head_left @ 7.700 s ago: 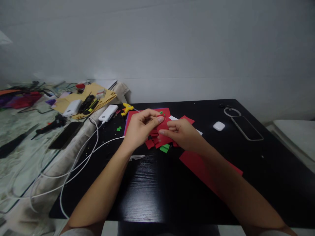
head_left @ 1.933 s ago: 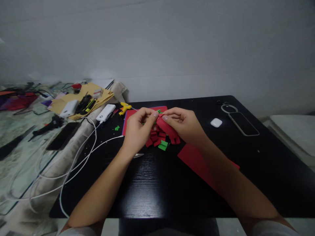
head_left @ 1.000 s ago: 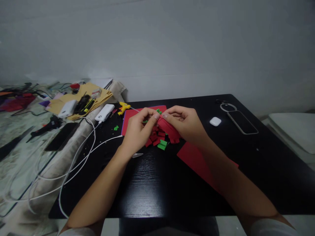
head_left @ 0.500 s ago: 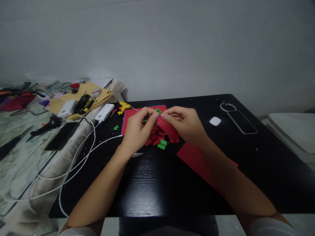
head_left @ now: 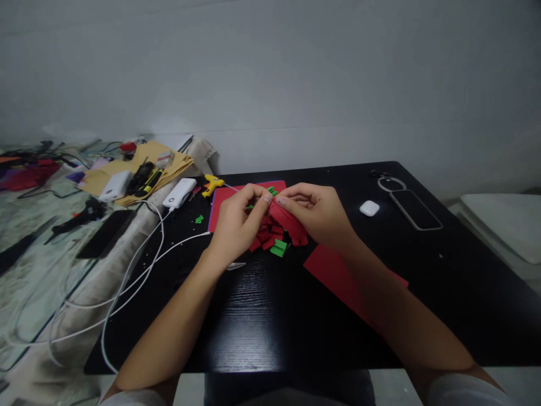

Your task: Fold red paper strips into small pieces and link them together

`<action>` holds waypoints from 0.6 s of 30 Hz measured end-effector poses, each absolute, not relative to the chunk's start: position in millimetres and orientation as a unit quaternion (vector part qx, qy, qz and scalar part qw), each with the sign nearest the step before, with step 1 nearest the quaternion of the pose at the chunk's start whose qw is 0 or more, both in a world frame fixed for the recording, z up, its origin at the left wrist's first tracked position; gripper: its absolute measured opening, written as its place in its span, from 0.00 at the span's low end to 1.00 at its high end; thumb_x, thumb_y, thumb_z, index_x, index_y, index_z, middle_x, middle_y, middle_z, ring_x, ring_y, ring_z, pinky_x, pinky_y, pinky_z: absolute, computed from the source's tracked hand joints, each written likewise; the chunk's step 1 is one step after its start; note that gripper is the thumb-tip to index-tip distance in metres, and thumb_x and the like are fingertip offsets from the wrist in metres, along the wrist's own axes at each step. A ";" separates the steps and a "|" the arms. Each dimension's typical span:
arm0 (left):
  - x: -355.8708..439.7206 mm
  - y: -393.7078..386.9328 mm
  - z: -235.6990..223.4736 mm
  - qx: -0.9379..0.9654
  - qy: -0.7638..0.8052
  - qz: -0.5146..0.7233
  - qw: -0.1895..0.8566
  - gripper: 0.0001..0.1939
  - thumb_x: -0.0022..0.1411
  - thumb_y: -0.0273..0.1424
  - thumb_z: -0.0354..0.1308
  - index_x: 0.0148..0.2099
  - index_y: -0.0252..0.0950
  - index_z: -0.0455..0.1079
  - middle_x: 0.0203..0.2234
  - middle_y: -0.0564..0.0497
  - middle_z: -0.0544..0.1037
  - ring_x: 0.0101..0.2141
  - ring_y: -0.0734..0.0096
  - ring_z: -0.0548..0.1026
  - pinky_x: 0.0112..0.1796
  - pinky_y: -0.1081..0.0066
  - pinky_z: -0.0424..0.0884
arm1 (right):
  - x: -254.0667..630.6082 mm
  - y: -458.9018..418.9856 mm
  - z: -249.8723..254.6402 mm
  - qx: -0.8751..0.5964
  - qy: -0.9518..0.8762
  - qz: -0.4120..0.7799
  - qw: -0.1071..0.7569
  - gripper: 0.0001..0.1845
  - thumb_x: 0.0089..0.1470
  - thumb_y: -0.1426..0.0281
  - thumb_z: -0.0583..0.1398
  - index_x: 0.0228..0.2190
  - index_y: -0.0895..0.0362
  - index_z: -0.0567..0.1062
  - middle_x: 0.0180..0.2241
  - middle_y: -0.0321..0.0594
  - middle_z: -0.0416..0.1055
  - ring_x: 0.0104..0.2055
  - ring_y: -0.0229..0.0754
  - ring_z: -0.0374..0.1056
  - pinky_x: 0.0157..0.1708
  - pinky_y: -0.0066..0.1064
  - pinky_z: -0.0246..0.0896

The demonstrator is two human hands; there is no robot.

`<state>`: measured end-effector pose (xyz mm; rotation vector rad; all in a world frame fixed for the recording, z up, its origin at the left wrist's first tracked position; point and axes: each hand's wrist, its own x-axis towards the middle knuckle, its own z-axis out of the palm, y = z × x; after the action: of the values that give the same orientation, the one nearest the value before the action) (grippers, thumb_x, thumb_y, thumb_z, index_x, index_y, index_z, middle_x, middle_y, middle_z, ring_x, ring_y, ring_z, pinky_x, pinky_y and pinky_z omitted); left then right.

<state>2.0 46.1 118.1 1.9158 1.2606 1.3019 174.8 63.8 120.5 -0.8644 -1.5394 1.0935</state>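
Between my hands is a curved red paper strip (head_left: 291,223), pinched at its upper end. My left hand (head_left: 240,221) is closed, thumb and forefinger meeting at the strip's tip. My right hand (head_left: 318,213) is closed too, its thumb pressed on the strip's upper part. Under the hands lies a pile of small red paper pieces (head_left: 266,239) with a green paper piece (head_left: 279,248) at its near side. Behind them are red sheets (head_left: 216,213) with a purple edge. Another red sheet (head_left: 338,277) lies partly beneath my right forearm. Scissor-like metal tips (head_left: 235,265) show beside my left wrist.
On the black table (head_left: 270,321) are a yellow glue gun (head_left: 212,185), a white power bank (head_left: 180,193) with white cables (head_left: 163,225), a white earbud case (head_left: 369,208) and a phone (head_left: 416,210). At left, a cluttered surface holds yellow envelopes (head_left: 103,176) and a black glue gun (head_left: 87,213).
Almost nothing differs. Both hands keep the same pinch on the red strip, with only a very slight shift of the fingers.
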 end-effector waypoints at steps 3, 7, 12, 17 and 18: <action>2.0 45.9 117.9 0.702 0.461 0.481 0.252 0.10 0.68 0.37 0.55 0.38 0.36 0.70 0.26 0.54 0.71 0.25 0.77 0.68 0.26 0.75 0.64 | 174.7 64.3 120.1 -0.360 -0.642 0.449 0.506 0.07 0.52 0.66 0.67 0.32 0.58 0.81 0.32 0.41 0.81 0.35 0.43 0.78 0.39 0.36 0.75; 1.7 46.1 118.0 0.695 0.463 0.481 0.267 0.10 0.68 0.37 0.56 0.39 0.36 0.70 0.27 0.53 0.72 0.25 0.76 0.69 0.26 0.75 0.65 | 174.8 64.4 120.2 -0.360 -0.641 0.450 0.508 0.07 0.52 0.66 0.67 0.32 0.58 0.80 0.31 0.41 0.81 0.35 0.43 0.78 0.39 0.36 0.75; 0.8 48.5 117.8 0.671 0.447 0.508 0.304 0.12 0.69 0.38 0.54 0.39 0.36 0.72 0.26 0.53 0.73 0.23 0.76 0.68 0.26 0.74 0.67 | 173.6 64.1 119.8 -0.358 -0.629 0.456 0.517 0.07 0.52 0.67 0.67 0.32 0.58 0.80 0.32 0.41 0.81 0.35 0.43 0.78 0.41 0.37 0.75; 1.5 48.7 118.7 0.663 0.455 0.515 0.298 0.12 0.68 0.39 0.56 0.37 0.36 0.72 0.25 0.53 0.72 0.24 0.76 0.68 0.26 0.74 0.67 | 172.6 64.4 118.7 -0.354 -0.629 0.456 0.520 0.07 0.51 0.67 0.67 0.32 0.58 0.80 0.32 0.41 0.81 0.35 0.42 0.78 0.41 0.36 0.75; 1.8 48.3 119.1 0.664 0.458 0.512 0.295 0.12 0.68 0.38 0.56 0.37 0.36 0.72 0.25 0.53 0.72 0.24 0.76 0.69 0.26 0.75 0.67 | 172.6 64.2 118.9 -0.356 -0.628 0.455 0.521 0.07 0.51 0.67 0.67 0.32 0.58 0.80 0.32 0.41 0.81 0.35 0.42 0.78 0.41 0.36 0.75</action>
<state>1.8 48.3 119.1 1.7659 1.2198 1.3627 172.6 64.2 118.9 -0.8541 -1.5059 1.0917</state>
